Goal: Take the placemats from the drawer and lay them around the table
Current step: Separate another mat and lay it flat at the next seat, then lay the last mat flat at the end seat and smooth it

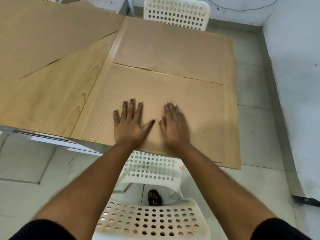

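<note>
- Near placemat (181, 94) flat on the right part of the worktop (57, 94), its near edge at the worktop's near edge, above the seat of the near white perforated chair (152, 168).
- Left hand (129, 123) palm-down on this placemat, fingers (132, 108) straight and spread, released, grasping nothing.
- Right hand (174, 125) palm-down just beside it, fingers (170, 110) straight and close together, slightly blurred, also released.
- Thumbs of both hands angled toward each other, nearly meeting.
- Second placemat (166, 54) flat just beyond the first, edges almost touching, before the far white chair (176, 13).
- More tan sheets (48, 37) overlapping on the worktop's far left.
- Dark sleeves (43, 230) at the bottom corners.
</note>
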